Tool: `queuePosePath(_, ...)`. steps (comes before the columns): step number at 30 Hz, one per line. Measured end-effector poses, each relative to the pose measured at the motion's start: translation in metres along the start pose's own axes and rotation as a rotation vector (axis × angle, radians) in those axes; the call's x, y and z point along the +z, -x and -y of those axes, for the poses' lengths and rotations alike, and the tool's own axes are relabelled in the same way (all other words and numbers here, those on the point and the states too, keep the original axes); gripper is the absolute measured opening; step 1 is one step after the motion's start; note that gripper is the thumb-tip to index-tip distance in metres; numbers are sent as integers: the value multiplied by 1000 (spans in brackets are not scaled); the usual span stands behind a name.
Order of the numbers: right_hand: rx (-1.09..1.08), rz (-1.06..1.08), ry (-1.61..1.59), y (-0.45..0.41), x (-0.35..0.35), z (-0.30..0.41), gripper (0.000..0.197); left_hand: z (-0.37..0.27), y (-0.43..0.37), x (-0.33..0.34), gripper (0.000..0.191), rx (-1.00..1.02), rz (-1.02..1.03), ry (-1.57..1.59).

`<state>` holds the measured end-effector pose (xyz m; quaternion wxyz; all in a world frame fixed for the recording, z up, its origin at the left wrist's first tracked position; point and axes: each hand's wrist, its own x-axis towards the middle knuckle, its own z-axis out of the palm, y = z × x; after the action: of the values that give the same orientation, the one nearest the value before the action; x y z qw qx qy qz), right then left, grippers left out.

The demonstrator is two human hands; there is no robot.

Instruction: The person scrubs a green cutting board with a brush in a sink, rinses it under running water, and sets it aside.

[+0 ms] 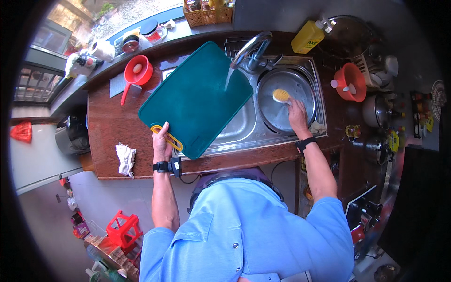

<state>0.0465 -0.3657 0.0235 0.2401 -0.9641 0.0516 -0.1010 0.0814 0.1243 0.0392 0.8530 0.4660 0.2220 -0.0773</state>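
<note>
My left hand [162, 141] grips the yellow handle of a dark green cutting board [197, 102], tilted over the left sink basin [243, 121]. Water runs from the chrome faucet [248, 49] onto the board's upper right part. In my right hand [298, 114] is a scrub brush with yellow bristles [281, 95], held above a round metal pan [269, 116] that sits in the right basin. The bristles face up, apart from the board.
Left on the brown counter [109, 127] are a red ladle [146, 75] with an egg inside and a crumpled white cloth [125, 160]. A yellow dish soap bottle [308, 37] stands behind the sink. At right are a red plastic colander [356, 79] and a pot [374, 112].
</note>
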Motion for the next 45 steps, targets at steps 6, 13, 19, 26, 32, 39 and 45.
queuePosePath(6, 503, 280, -10, -3, 42, 6, 24, 10, 9, 2, 29, 54, -52, 76)
queuePosePath(13, 295, 230, -407, -24, 84, 86, 31, 28, 19, -11, 28, -24, -34, 141)
queuePosePath(19, 295, 234, -437, -29, 103, 110, 39, 46, 17, 1, 30, -133, -24, 204)
queuePosePath(26, 5, 268, -247, 4, 99, 172, 46, 60, -5, -4, 31, -146, 8, 206)
queuePosePath(32, 35, 338, -178, 16, 96, 165, 56, 80, -40, -24, 32, -112, -18, 144)
queuePosePath(39, -165, 335, -32, 37, 106, 176, 61, 90, -34, -9, 31, -130, -35, 214)
queuePosePath(45, 115, 325, -33, -2, 86, 162, 55, 87, -38, -13, 32, -21, -62, 176)
